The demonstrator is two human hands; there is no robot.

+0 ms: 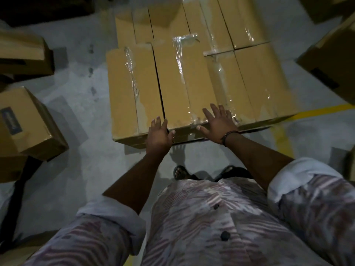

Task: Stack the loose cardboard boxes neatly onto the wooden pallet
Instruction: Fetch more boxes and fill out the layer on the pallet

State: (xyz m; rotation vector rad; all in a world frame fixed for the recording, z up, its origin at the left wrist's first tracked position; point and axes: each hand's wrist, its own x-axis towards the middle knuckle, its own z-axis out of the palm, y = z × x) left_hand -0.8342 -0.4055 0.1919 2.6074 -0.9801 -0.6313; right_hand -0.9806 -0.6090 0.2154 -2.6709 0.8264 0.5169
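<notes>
Several long taped cardboard boxes lie side by side in two rows in front of me; the pallet under them is hidden. The near middle box [178, 87] sits between a left box [123, 93] and right boxes [265, 81]. My left hand [160, 136] is at the near edge of the middle box, fingers straight against its corner. My right hand [216, 121] lies flat with spread fingers on the top of that box near its front edge. Neither hand grips anything.
Loose cardboard boxes lie on the grey floor at the left [25, 123], upper left [23, 52] and right [330, 60]. A yellow floor line [284, 135] runs near the stack's right corner. My sandalled feet [180, 172] stand just behind the stack.
</notes>
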